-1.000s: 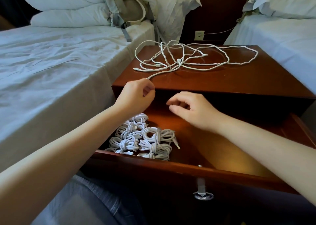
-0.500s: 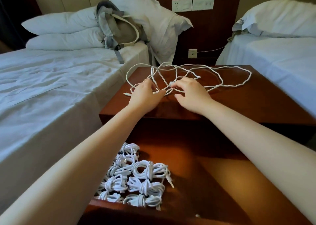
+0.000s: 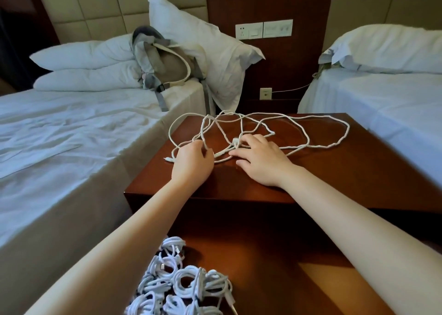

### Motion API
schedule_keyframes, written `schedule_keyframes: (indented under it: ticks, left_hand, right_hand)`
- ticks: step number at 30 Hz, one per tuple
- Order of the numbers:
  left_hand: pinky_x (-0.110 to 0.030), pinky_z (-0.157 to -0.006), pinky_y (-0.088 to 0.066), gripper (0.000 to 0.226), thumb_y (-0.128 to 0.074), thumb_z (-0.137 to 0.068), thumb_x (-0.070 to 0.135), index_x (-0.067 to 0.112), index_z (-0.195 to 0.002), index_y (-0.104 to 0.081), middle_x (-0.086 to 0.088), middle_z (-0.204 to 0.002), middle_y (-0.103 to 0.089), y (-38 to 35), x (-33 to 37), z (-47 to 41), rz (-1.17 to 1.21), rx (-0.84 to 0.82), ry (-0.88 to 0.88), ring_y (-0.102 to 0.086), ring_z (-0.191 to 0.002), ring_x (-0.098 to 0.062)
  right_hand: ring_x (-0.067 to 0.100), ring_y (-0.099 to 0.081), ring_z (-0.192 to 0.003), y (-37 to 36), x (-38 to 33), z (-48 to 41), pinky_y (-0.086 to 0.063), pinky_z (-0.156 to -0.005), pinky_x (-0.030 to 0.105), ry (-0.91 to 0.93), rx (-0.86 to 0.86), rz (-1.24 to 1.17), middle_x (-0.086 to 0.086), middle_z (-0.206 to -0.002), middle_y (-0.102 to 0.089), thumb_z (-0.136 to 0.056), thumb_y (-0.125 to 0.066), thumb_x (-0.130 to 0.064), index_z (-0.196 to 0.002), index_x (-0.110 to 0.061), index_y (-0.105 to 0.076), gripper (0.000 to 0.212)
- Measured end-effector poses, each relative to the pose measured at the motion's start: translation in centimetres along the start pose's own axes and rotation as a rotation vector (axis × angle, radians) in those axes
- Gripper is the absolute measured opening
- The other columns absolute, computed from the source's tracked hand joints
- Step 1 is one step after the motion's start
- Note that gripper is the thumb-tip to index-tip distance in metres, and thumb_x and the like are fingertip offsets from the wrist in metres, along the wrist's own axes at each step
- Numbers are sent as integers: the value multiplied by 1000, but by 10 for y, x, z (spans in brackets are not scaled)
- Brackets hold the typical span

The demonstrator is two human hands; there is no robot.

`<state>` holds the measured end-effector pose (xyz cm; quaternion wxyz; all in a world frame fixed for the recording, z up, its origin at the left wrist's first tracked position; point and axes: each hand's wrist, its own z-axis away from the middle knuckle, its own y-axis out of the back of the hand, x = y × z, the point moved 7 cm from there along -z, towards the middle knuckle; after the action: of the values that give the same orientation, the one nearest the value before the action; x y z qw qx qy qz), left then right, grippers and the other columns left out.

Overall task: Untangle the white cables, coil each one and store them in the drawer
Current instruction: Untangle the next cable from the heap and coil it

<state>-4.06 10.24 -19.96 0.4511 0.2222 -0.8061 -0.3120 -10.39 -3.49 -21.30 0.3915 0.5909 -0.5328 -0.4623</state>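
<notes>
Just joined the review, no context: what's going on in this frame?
A person is working on a tangle of white cables spread over the nightstand top. The left hand grips a few strands at the tangle's left side, and the right hand rests on the middle of it, fingers spread, beside a connector. Below, the drawer stands open with a pile of coiled cables on its left side. The tangle is not yet separated.

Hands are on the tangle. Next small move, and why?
Probably: right hand pinches the connector next to it and draws that end out through the loops, while the left hand, gripping strands, anchors the tangled cables. A free end is within reach, and nothing can be coiled until it's unthreaded.
</notes>
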Motion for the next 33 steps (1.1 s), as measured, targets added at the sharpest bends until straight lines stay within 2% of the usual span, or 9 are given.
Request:
schedule_keyframes:
  ticks: [4,8,11,13,16,19,24,29,33]
  left_hand:
    - [-30,-70,-38,19,-50,-91,16,4,-79,-58,-5,-75,-57,6,-1,3,33,40,-4,-53,-82,-24]
    - [-29,-72,-36,21,-50,-91,17,12,-70,-50,1,-71,-53,7,-7,-1,29,31,42,-54,-92,-29]
    - [-29,-70,-33,14,-55,-89,18,11,-85,-44,0,-88,-50,13,-6,3,68,131,58,-49,-90,-23]
    - [-26,-68,-28,20,-59,-87,15,11,-90,-40,0,-93,-42,23,4,8,47,265,-36,-41,-83,-17]
    - [-21,-66,-26,12,-58,-81,7,6,-81,-46,0,-84,-42,29,40,18,71,371,-408,-39,-76,-16]
    - [-20,-67,-33,11,-53,-85,17,7,-82,-55,-1,-83,-49,2,68,29,21,161,-637,-46,-76,-15]
    - [-24,-77,-43,34,-50,-88,52,18,-88,-57,5,-92,-50,-50,69,36,-101,-281,-509,-48,-88,-9]
    - [-22,-70,-41,27,-53,-89,45,18,-86,-54,6,-89,-50,-62,73,26,-58,-397,-371,-50,-82,-10]
    - [-26,-83,-42,19,-52,-92,27,12,-103,-57,-3,-106,-50,-59,75,10,-116,-195,-374,-46,-101,-17]
  right_hand:
    - [18,-40,-116,7,3,2,-37,-92,35,3,107,9,-2,-118,-45,-94,-52,-35,-100,-20,-55,16]
    - [21,-50,-97,25,15,15,-41,-82,35,68,279,32,1,-100,-54,-89,-60,-27,-87,-14,-55,13]
    - [18,-50,-87,31,28,27,-44,-79,36,74,280,42,-5,-85,-51,-86,-64,-22,-78,-18,-50,17]
    - [16,-47,-85,30,36,33,-42,-80,35,47,220,45,-8,-78,-49,-86,-60,-19,-74,-20,-47,18]
    - [18,-48,-87,30,55,37,-38,-79,31,-60,183,111,-4,-80,-51,-88,-47,-17,-74,-19,-50,15]
    - [18,-49,-98,30,72,39,-39,-85,32,-192,191,163,-3,-92,-55,-93,-40,-21,-87,-16,-60,21]
    - [19,-49,-105,30,73,41,-41,-86,35,-248,229,162,-1,-104,-59,-98,-39,-27,-102,-14,-63,28]
    - [18,-48,-111,29,80,43,-42,-93,36,-300,154,-88,-1,-110,-60,-92,-38,-5,-95,-17,-64,29]
    - [16,-46,-114,33,81,49,-42,-97,38,-297,137,-153,-3,-112,-60,-83,-42,6,-95,-19,-65,36]
